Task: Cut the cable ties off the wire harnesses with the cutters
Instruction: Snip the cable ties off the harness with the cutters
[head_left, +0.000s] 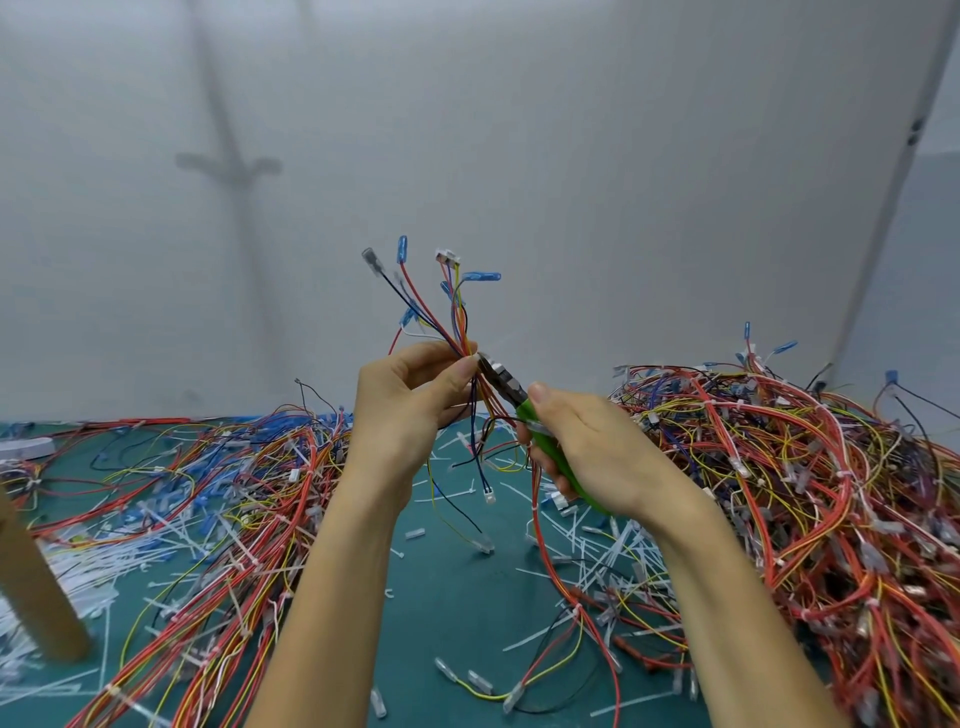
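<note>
Behind the grip there's just a plain grey wall (571, 130), and below it the green table (441, 613). Off to the right of the grip sits the big heap of wire harnesses (810, 493), mostly red and yellow wires, with white ties around some bundles. To the left of the grip there's a flatter spread of harnesses (234, 493), and further left and lower a tilted wooden leg (36, 587). Right under the grip the table is littered with loose white cable ties (608, 551).

Now the grip itself. Our left hand (410, 415) is up off the table, with thumb and fingers curled and pinching one wire harness (457, 317). Its wires fan out above the pinch with blue and clear ends, and the rest hangs down below toward the table. Our right hand (587, 447) is just right of that pinch, fingers wrapped round the green handles of the cutters (506, 387), thumb lying along the top.

The cutters' nose points up and left and meets the bundle right at our left thumb tip. A small white bit there looks like the cable tie (474, 357), but it's tiny. We can't tell whether the blades are apart or closed on it.
</note>
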